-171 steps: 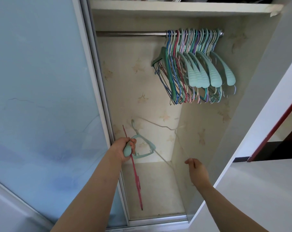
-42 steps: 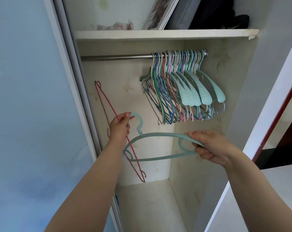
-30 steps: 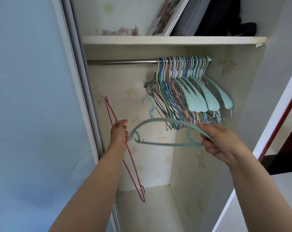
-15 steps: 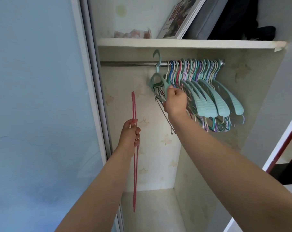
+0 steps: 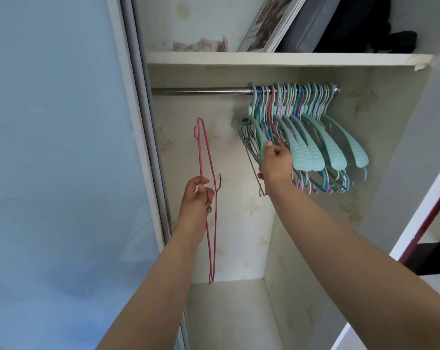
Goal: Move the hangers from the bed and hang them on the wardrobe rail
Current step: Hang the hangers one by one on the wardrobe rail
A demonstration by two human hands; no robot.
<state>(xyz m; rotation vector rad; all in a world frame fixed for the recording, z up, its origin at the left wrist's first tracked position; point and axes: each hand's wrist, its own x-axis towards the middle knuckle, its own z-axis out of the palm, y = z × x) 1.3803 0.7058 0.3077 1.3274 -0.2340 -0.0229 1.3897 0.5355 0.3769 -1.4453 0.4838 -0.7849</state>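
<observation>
The right hand [image 5: 275, 164] pinches the shoulder of the wide teal plastic hanger [image 5: 254, 133], whose hook, above the grip, sits over the steel wardrobe rail [image 5: 201, 91]. Best release once it settles. The left hand [image 5: 197, 192] pinches the thin pink wire hanger [image 5: 205, 157], due next.

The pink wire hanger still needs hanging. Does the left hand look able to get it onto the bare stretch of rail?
Probably yes. The left hand grips the pink hanger below the bare rail, with nothing between; the other hangers crowd the right end.

Both arms raised, left hand [image 5: 197, 195] and right hand [image 5: 275, 164] each curled in a grip.
</observation>
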